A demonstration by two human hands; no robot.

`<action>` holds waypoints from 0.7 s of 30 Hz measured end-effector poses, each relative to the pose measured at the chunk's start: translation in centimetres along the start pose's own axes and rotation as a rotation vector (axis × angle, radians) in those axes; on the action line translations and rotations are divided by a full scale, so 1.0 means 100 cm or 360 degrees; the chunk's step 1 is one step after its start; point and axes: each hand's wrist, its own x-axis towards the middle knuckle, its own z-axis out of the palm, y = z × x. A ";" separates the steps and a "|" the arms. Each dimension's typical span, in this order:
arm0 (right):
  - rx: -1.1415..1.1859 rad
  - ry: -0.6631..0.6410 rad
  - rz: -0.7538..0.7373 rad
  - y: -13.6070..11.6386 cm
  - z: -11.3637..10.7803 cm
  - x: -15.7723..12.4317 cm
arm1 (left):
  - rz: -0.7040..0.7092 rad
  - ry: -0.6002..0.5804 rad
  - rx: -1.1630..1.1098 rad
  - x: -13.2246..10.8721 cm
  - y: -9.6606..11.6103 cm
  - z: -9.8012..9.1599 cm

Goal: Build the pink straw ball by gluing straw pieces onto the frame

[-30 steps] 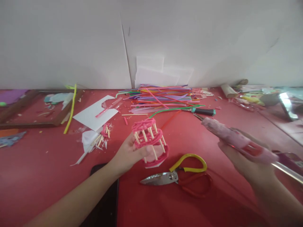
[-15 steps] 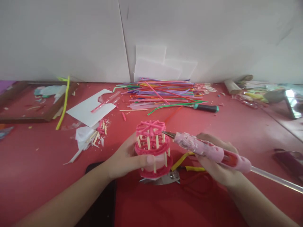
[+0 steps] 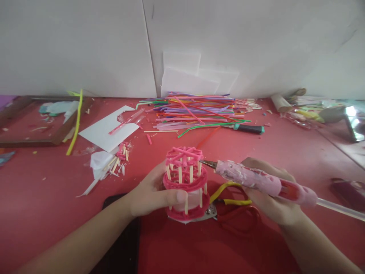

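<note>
My left hand [image 3: 155,194] is wrapped round a small pink tiered frame [image 3: 186,184], its thumb across the lower tier. Pink rings and short pale sticks make up the frame, and crossed pink strips cover its top. In my right hand [image 3: 272,194] is a pink glue gun [image 3: 251,179] with a clear glue stick [image 3: 339,208] out of its back. Its dark metal tip is at the top ring's right side; whether it touches I cannot tell. Scissors [image 3: 211,211] with yellow and red handles lie under and beside the frame, partly hidden.
Behind the frame lies a pile of coloured pipe cleaners [image 3: 196,110], beside a dark-handled tool [image 3: 249,129]. Cut stick pieces [image 3: 121,158] and white paper [image 3: 107,131] are to the left, near a brown tray [image 3: 31,144]. A black phone-like slab [image 3: 122,243] lies under my left forearm.
The frame has shifted slightly right in my left hand. My right hand and the glue gun have also moved a little to the right, the tip staying by the top ring.
</note>
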 end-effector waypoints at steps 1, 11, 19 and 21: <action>0.0027 -0.0010 -0.0035 0.000 0.000 0.000 | 0.0002 -0.0007 -0.0005 0.000 0.000 0.000; 0.0148 -0.0036 -0.0081 -0.002 0.002 0.000 | 0.0002 -0.0033 0.0074 0.000 0.003 0.001; 0.0160 -0.0075 0.0129 0.009 0.004 -0.007 | 0.0011 -0.0038 0.0061 -0.001 0.000 0.001; 0.0177 -0.0084 0.0156 0.010 0.004 -0.008 | 0.0008 -0.0035 0.0059 0.000 0.001 0.001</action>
